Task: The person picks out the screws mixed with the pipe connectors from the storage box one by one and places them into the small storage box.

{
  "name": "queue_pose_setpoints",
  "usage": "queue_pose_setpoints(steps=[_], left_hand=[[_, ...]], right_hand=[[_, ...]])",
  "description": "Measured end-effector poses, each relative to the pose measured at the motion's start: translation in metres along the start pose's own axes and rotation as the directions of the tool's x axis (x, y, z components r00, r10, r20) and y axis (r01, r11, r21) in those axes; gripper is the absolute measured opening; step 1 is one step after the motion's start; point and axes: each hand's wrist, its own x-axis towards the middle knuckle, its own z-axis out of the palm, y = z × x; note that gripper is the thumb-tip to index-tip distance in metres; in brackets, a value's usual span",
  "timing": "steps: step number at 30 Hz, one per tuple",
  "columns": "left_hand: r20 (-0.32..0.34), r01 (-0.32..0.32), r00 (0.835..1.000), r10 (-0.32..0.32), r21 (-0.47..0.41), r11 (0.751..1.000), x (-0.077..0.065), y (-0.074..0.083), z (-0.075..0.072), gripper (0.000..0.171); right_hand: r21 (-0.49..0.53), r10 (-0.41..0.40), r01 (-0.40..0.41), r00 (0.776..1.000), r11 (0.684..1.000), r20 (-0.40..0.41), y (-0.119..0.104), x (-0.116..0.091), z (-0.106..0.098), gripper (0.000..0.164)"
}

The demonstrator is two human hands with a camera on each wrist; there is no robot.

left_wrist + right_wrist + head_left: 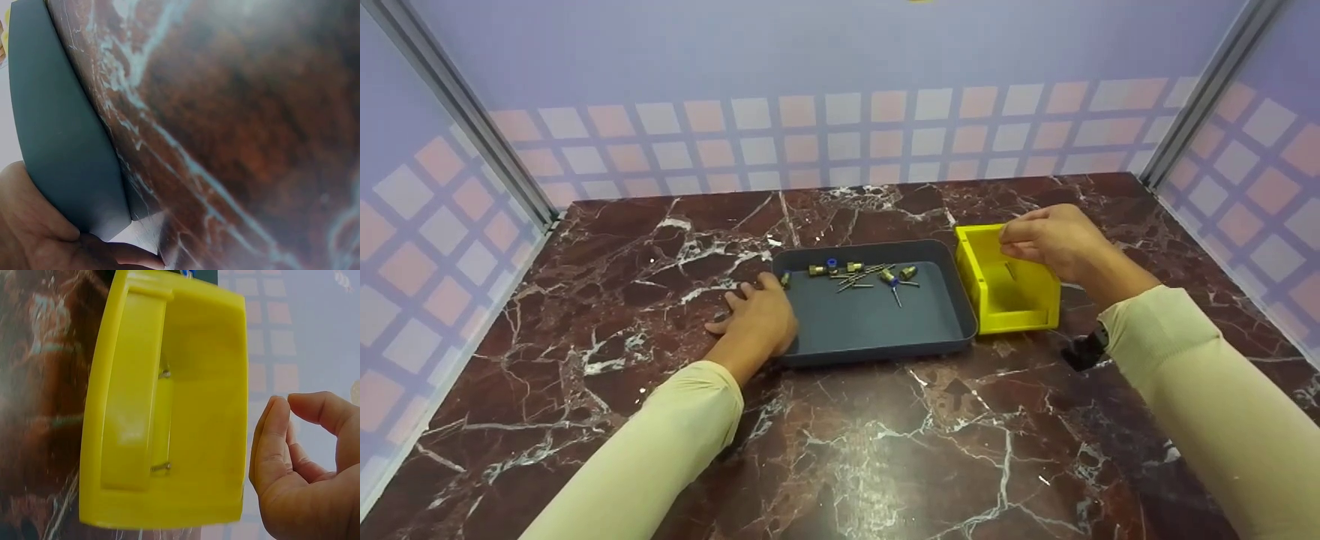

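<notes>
My left hand (757,315) rests against the left wall of a dark grey tray (877,330), its fingers spread. In the left wrist view that hand (39,225) touches the tray's outer side (67,129). Inside the tray lie several brass fittings (817,270), some with blue collars, and thin twist drill bits (862,277). Above a yellow bin (1020,321) hovers my right hand (1054,240), with nothing visible between its bent fingers and thumb (318,405). Just below it a thin drill bit (1010,270) shows inside the bin. Small metal pieces (161,467) appear in the right wrist view.
The bin stands close along the tray's right side on a dark red marbled table (870,450). Tile-patterned panels (810,112) wall in the back and both sides. Under the right wrist hangs a black strap piece (1086,351).
</notes>
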Motion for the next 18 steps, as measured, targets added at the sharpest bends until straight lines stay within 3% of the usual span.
queue_pose_setpoints(steps=[8,18], left_hand=[[-0.023,-0.004,1.000,0.004,0.003,1.000,-0.002,-0.001,0.002,0.093],[0.000,0.009,1.000,-0.009,0.010,1.000,0.001,0.000,0.001,0.097]], right_hand=[[-0.032,-0.031,0.031,0.999,0.999,0.021,-0.006,-0.003,0.025,0.043],[-0.015,-0.107,0.109,0.991,0.994,0.076,-0.008,-0.006,0.063,0.027]])
